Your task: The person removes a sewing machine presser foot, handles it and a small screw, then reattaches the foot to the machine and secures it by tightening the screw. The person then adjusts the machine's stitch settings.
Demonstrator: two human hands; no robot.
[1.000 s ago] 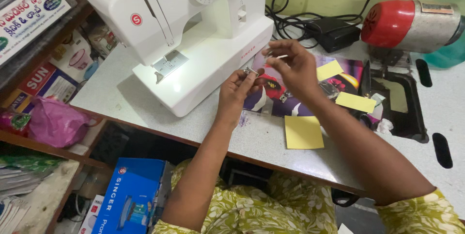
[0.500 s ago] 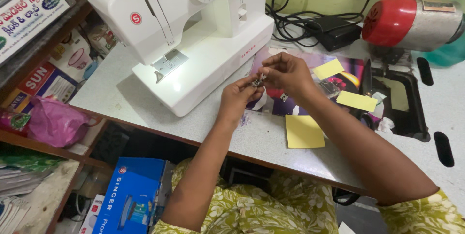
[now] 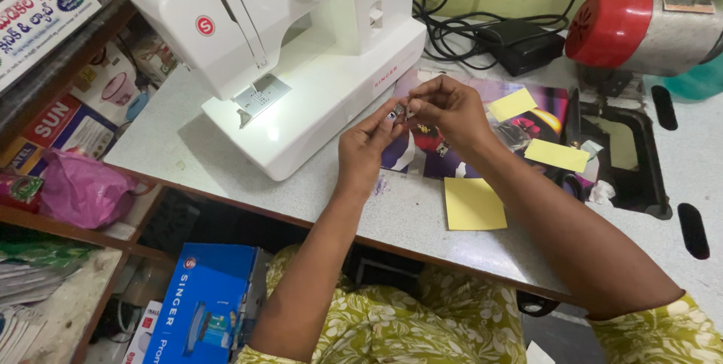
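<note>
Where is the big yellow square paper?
The yellow square paper lies flat on the table near its front edge, just under the right forearm, right of the white sewing machine.

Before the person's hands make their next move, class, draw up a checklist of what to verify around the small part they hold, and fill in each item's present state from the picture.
1. Small metal part pinched between both hands: ok, left hand and right hand meet on it.
2. What the part is: cannot tell, too small.
3. Sewing machine upright on the table: ok.
4. Machine light on at the needle plate: ok.
5. Yellow paper apart from the hands: ok, it lies flat nearer the table edge.
6. Black cables away from the hands: ok, behind them by the wall.
</note>
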